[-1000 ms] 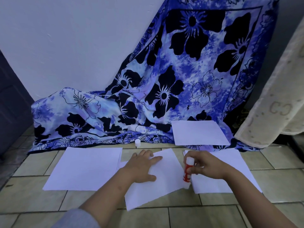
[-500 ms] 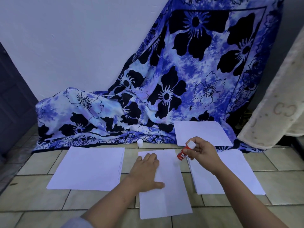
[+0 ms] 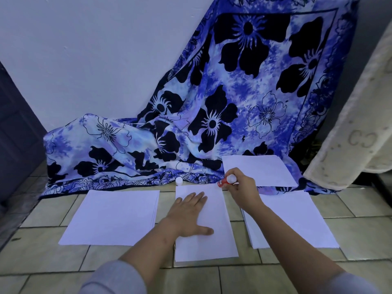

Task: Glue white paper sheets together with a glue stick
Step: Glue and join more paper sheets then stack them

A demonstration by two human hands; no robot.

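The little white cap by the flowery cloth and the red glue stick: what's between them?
In the head view, only bare floor tile and the cloth's hem lie between the small white plastic cap and the red glue stick held in the right hand.

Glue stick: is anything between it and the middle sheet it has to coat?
Nothing visible. The right hand holds the glue stick at the far right corner of the middle sheet. The left hand lies flat on the sheet's left part; the right edge is bare.

Centre sheet (image 3: 214,230): white, flat on your floor tiles
Glue stick (image 3: 227,181): red, tilted at its far right corner
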